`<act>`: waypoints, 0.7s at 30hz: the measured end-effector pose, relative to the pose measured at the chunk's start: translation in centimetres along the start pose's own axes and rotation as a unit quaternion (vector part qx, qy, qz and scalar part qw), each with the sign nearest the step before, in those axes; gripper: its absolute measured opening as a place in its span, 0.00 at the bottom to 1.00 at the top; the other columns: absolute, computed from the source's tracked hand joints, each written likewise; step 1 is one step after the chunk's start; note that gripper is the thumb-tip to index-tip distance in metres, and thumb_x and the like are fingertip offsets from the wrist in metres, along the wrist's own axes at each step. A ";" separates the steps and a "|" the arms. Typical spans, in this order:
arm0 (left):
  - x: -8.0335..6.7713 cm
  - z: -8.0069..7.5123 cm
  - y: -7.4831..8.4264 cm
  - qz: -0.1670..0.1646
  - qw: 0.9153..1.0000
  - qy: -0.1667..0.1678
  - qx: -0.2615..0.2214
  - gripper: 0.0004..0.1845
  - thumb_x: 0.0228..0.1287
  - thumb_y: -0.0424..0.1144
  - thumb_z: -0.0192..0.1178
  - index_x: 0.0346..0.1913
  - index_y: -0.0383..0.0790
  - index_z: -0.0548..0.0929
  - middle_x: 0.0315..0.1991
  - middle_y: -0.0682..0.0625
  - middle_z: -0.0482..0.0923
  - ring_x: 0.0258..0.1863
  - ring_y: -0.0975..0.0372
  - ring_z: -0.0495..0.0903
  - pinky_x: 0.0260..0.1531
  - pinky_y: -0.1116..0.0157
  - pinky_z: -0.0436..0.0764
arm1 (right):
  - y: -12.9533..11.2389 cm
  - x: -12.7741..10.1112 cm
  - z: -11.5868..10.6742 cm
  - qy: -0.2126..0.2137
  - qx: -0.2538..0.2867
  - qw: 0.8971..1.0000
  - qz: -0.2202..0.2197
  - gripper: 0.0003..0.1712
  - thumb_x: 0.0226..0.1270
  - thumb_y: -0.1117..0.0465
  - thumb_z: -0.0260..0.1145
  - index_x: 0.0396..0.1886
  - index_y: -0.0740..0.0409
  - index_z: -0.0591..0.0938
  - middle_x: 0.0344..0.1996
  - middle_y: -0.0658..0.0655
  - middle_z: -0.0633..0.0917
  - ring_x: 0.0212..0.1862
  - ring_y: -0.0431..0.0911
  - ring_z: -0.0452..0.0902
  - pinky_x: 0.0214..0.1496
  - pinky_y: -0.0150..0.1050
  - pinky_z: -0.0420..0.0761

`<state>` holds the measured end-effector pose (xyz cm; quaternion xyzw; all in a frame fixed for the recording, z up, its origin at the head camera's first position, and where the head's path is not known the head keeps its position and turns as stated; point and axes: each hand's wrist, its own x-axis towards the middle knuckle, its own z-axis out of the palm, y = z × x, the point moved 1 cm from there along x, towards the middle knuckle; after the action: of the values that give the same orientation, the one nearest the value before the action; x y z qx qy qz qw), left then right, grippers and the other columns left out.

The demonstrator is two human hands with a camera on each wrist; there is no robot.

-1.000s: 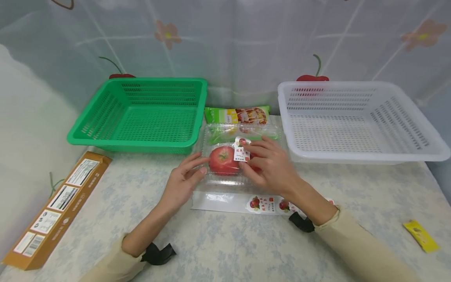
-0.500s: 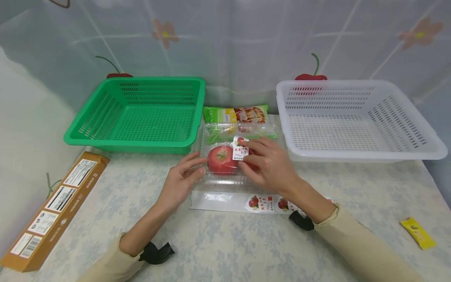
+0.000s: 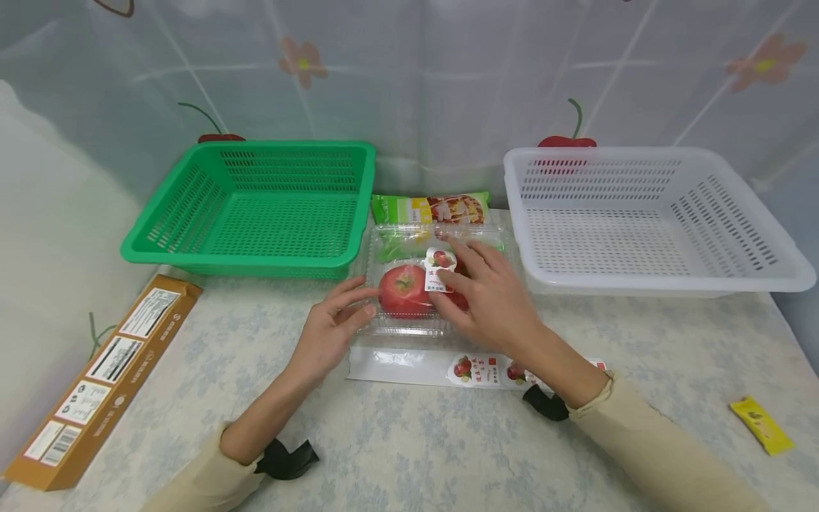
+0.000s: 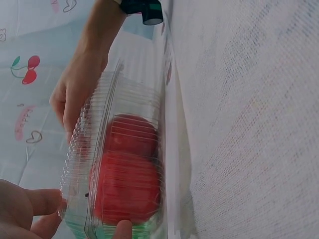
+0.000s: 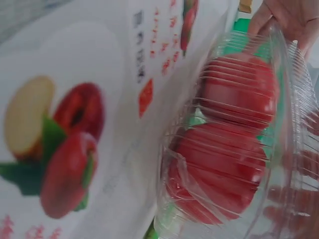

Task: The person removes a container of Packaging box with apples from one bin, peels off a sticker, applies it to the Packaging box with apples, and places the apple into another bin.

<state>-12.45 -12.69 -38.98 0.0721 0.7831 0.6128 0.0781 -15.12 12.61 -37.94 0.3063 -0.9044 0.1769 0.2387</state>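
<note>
A clear plastic clamshell box with two red apples inside sits in the middle of the table, its lid down. My left hand holds its near left corner, thumb at the front wall and fingers at the lid's edge, as the left wrist view shows. A white sticker printed with red fruit lies on top of the lid. My right hand has its fingers spread over the sticker and lid, pressing there. In the right wrist view the apples show through the ribbed side wall.
A strip of stickers lies in front of the box, and a green food packet behind it. Green basket at left, white basket at right. A long brown carton lies far left; a yellow sachet lies right.
My right fingers have shifted from pinching the sticker's right edge to spreading over it and the lid, the index finger reaching farther back. The left hand and box stay in place.
</note>
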 end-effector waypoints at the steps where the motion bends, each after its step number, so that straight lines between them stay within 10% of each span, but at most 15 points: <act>1: 0.0 0.0 0.0 0.000 1.000 0.000 0.000 0.16 0.71 0.33 0.59 0.59 0.33 0.81 0.72 0.47 0.61 0.67 0.50 0.68 0.61 0.54 0.73 | 0.0 0.0 0.0 0.014 0.006 1.000 0.004 0.20 0.66 0.48 0.61 0.37 0.58 0.90 0.57 0.64 0.80 0.60 0.60 0.71 0.65 0.54 0.68; 6: 0.0 0.0 -0.1 0.002 1.000 0.000 -0.006 0.16 0.71 0.33 0.58 0.59 0.33 0.81 0.72 0.47 0.61 0.66 0.49 0.68 0.61 0.54 0.73 | -0.1 -0.3 -0.2 0.055 0.031 0.998 0.027 0.17 0.65 0.55 0.61 0.25 0.59 0.90 0.45 0.63 0.86 0.52 0.58 0.77 0.59 0.50 0.75; 15: 0.0 0.0 -0.2 -0.005 1.000 -0.001 -0.014 0.17 0.71 0.33 0.59 0.59 0.34 0.81 0.72 0.46 0.61 0.65 0.49 0.70 0.60 0.54 0.74 | 0.0 -0.2 -0.2 -0.008 -0.026 0.998 0.052 0.20 0.68 0.53 0.58 0.47 0.59 0.89 0.62 0.68 0.76 0.62 0.62 0.70 0.68 0.51 0.67; 21: 0.1 0.0 -0.1 -0.008 1.000 0.000 -0.022 0.17 0.72 0.34 0.58 0.60 0.34 0.81 0.72 0.48 0.61 0.65 0.49 0.70 0.60 0.55 0.74 | -0.1 -0.3 -0.1 0.018 -0.014 0.997 0.070 0.17 0.65 0.55 0.60 0.37 0.60 0.90 0.57 0.66 0.80 0.59 0.60 0.73 0.61 0.53 0.74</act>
<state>-12.50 -12.66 -39.08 0.0641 0.7699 0.6292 0.0848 -14.83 12.74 -38.01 0.2357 -0.9216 0.1861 0.2457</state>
